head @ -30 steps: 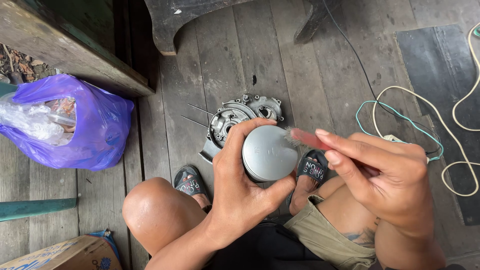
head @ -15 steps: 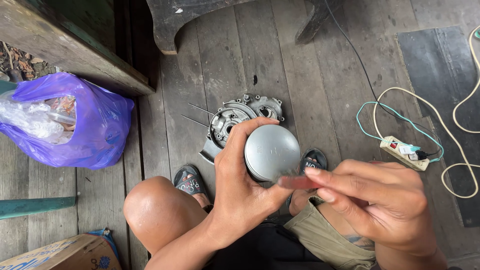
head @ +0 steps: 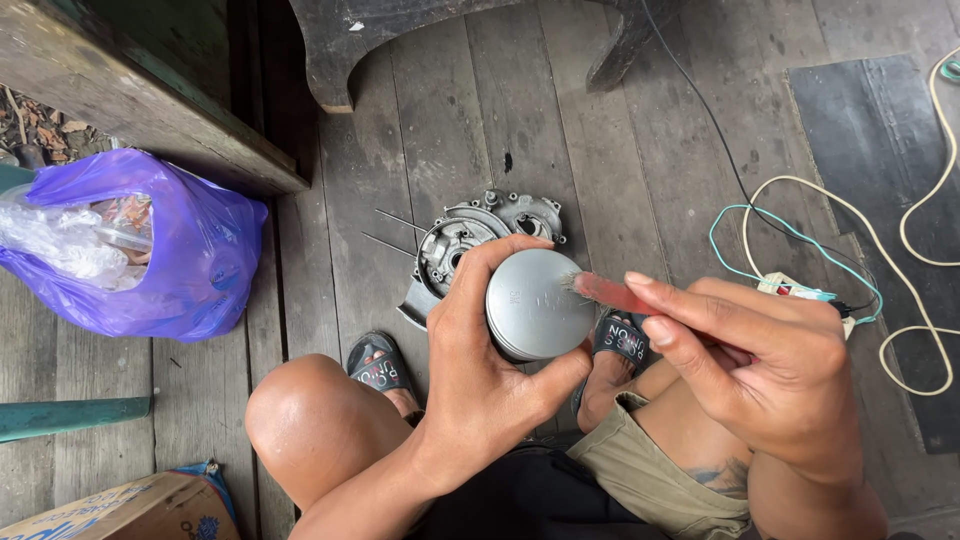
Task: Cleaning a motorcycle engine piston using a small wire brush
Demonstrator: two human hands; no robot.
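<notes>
We hold the grey metal piston point(head: 537, 303) in our left hand point(head: 480, 380), fingers point(head: 470, 285) curled round its rim at nine o'clock and thumb pressed at five o'clock; its flat crown faces us, above our knees. Our right hand point(head: 750, 370) pinches a red-handled brush point(head: 612, 293), bristles touching the crown at two o'clock; a hard stroke could, we judge, twist the piston out of this rim-only hold and drop it onto the engine casing point(head: 470, 232) on the wooden floor point(head: 560, 120) beyond, at twelve o'clock; a purple bag point(head: 190, 250) lies far off at nine o'clock.
</notes>
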